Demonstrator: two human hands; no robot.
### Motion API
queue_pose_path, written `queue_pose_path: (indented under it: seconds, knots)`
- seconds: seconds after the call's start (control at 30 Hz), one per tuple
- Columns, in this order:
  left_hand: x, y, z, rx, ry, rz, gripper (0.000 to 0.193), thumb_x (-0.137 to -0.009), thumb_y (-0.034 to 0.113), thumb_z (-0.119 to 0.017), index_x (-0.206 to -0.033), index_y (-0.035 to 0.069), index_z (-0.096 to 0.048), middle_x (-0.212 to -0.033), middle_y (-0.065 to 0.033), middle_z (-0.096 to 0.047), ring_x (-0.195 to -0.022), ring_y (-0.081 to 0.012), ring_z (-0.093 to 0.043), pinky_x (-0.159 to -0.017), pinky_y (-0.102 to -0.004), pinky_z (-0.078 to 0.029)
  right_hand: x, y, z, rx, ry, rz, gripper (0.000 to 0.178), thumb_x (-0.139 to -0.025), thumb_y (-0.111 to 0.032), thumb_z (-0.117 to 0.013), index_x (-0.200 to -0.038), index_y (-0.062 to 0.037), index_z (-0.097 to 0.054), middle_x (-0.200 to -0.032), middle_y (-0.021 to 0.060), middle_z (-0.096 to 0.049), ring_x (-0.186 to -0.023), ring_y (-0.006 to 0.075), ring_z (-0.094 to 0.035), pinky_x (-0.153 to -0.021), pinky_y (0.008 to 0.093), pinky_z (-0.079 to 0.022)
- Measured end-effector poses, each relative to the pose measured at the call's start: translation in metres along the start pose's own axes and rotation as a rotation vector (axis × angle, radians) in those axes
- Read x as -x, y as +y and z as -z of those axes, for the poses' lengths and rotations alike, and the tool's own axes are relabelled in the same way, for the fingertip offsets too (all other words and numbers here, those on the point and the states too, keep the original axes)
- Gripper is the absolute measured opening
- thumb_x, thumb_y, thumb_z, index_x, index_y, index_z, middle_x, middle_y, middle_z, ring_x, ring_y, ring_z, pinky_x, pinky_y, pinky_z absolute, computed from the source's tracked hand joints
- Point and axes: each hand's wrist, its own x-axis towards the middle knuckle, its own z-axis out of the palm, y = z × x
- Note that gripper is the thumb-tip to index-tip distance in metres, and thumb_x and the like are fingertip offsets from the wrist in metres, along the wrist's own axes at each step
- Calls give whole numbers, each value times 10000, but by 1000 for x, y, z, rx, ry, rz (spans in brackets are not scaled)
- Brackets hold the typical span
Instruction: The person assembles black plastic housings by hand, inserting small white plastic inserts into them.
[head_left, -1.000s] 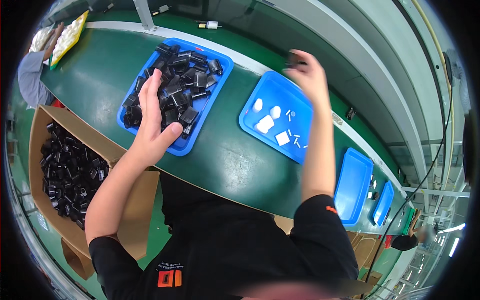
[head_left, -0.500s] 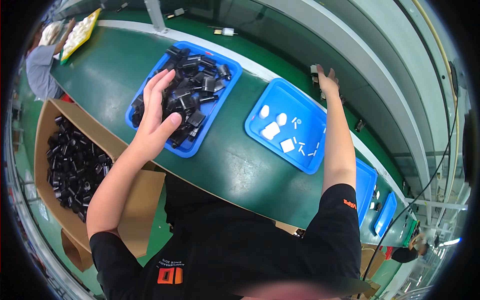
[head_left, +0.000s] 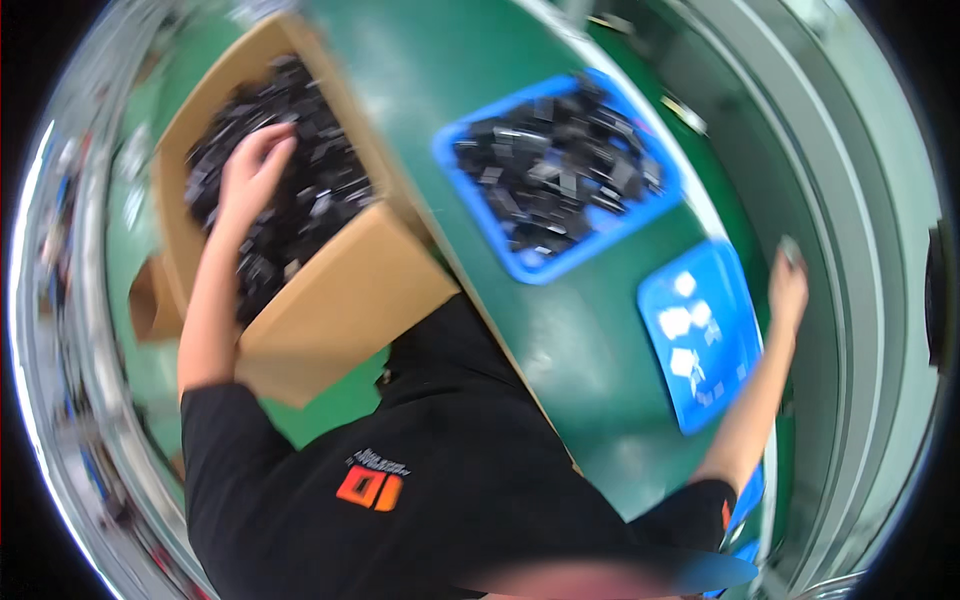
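Note:
My left hand (head_left: 250, 180) is over the heap of small black plastic parts (head_left: 310, 150) in the cardboard box (head_left: 340, 290). Its thumb and fingers are bent and apart, with nothing visible between them. On the far right, beyond the tray with white pieces, is my right hand (head_left: 788, 285). Its fingers are closed, and a small greyish thing shows at their tips, too blurred to name. A blue tray (head_left: 535, 268) heaped with similar black parts stands on the green table between my hands.
A second blue tray (head_left: 725, 345) holds several white blocks and small white strips. Along the green table (head_left: 540, 350) runs a pale far edge, with a lower green strip beyond it carrying a small whitish part (head_left: 685, 115). More blue trays show beside my right sleeve.
The view has swung left. My left hand has moved from above the black parts in the tray to the cardboard box. My right hand stays beyond the table edge, its fingers now closed.

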Motion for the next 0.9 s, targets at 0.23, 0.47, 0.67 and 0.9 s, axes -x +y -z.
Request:
queue_pose_path:
  seconds: [0.23, 0.47, 0.67, 0.9]
  knots:
    - [-10, -83, -61, -196, -423, 18, 341, -898, 148, -604, -1214, 19, -618, -1158, -174, -599, -1108, -311, -601, -976, -379, -483, 80, -31, -28, -99, -233, 402, 353, -982, -249, -571, -1211, 19, -559, -1079, 203, -628, -946, 307, -616, -848, 369, -482]
    - [-12, -107, -113, -91, -641, 18, 395, -856, 195, -656, -1219, 47, -609, -1162, -174, -594, -1084, -311, -601, -951, -390, -490, 99, -17, -17, -415, -338, 57, 484, -968, -232, -595, -1359, 23, -464, -1059, 89, -614, -901, 153, -573, -793, 298, -472]
    - [-11, -96, -149, -327, -617, 88, 499, -825, 353, -703, -1249, 112, -597, -1193, -153, -555, -1138, -338, -566, -946, -443, -479, 115, 1, -18, -536, -392, -40, 460, -896, -82, -680, -1300, -2, -476, -967, 41, -562, -858, 103, -526, -763, 234, -448]
    - [-9, -108, -153, -283, -596, 129, 491, -773, 341, -780, -1133, 93, -555, -1188, -188, -537, -1123, -351, -544, -994, -435, -436, 104, 12, -12, -803, -45, -1, 345, -882, -39, -696, -1186, -23, -533, -1038, 47, -557, -923, 124, -583, -813, 256, -484]
